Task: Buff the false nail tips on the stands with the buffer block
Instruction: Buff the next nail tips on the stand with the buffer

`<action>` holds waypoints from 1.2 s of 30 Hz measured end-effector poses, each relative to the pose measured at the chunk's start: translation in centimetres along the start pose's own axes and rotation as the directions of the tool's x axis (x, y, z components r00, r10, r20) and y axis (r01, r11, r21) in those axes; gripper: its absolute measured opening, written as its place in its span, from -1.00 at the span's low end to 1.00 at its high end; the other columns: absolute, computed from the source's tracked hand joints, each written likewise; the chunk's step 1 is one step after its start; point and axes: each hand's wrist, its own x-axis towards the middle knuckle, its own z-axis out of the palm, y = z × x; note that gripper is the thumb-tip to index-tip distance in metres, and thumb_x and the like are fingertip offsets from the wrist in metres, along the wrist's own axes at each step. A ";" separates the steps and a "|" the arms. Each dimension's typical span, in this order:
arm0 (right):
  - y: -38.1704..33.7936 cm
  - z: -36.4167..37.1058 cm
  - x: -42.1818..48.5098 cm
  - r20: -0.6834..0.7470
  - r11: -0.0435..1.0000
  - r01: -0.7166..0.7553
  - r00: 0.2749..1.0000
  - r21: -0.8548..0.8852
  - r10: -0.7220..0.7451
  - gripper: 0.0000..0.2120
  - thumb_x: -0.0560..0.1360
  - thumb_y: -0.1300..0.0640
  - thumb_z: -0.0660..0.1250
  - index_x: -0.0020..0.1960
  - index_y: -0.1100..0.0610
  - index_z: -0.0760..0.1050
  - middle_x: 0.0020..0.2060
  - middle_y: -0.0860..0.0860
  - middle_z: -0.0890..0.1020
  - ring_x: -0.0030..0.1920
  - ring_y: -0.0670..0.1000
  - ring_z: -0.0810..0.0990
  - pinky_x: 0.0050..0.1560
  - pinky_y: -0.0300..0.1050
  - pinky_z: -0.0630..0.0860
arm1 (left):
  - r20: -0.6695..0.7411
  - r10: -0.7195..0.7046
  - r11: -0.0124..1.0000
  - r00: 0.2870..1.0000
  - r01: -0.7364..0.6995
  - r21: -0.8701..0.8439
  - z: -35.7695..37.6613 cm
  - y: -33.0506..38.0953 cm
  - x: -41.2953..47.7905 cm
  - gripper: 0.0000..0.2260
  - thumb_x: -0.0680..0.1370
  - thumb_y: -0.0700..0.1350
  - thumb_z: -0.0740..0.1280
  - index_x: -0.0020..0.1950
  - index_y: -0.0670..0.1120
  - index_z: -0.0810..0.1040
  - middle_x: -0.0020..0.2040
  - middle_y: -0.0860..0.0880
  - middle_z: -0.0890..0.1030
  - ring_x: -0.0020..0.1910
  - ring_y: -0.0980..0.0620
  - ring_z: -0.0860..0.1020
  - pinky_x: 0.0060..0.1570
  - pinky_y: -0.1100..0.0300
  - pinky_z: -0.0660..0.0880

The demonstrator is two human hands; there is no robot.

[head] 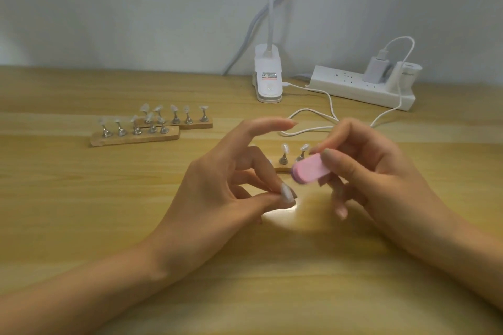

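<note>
1. Little writing can be read. The white clip-on lamp base [268,75] at the back of the light wooden table [81,212] carries a small label with red and dark print, too blurred to read. The white adapter [407,75] plugged into the white power strip [362,87] shows faint grey lettering, also illegible.
2. The pink oblong buffer block [310,171], with rounded ends and a slightly darker pink edge, is held above the table at the middle of the view. The right hand [381,179] pinches it at its right end, thumb on top and curled fingers behind and below. The block's free left end points towards the left hand [217,190].
3. The left hand hangs just beside the block, not touching it. Its index finger is stretched out and its other fingers are curled in towards the thumb. A long pale nail shape sits at the thumb tip; whether it is a loose tip being pinched or the thumb's own nail cannot be told.
4. Directly behind the block, partly hidden by both hands, a wooden stand [283,170] bears small metal pegs topped with clear false nail tips [285,147].
5. Well apart to the left lie two more wooden strip stands, the nearer [134,139] overlapping the farther [196,125], each with a row of tipped pegs.
6. A white cable [307,114] loops across the table between the lamp base and the hands.
</note>
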 end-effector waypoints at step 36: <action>0.7 -1.7 0.4 -0.189 0.994 -0.033 0.981 0.102 0.052 -0.58 0.21 -0.25 0.63 -0.18 0.00 0.57 -0.21 0.07 0.63 -0.38 -0.07 0.45 -0.49 -0.24 0.43 | 0.089 0.155 0.900 0.984 -0.178 0.397 -2.0 -1.0 3.9 -0.29 0.47 -0.15 0.50 0.54 0.01 0.25 -0.16 0.19 0.70 0.19 0.28 0.56 0.24 0.46 0.33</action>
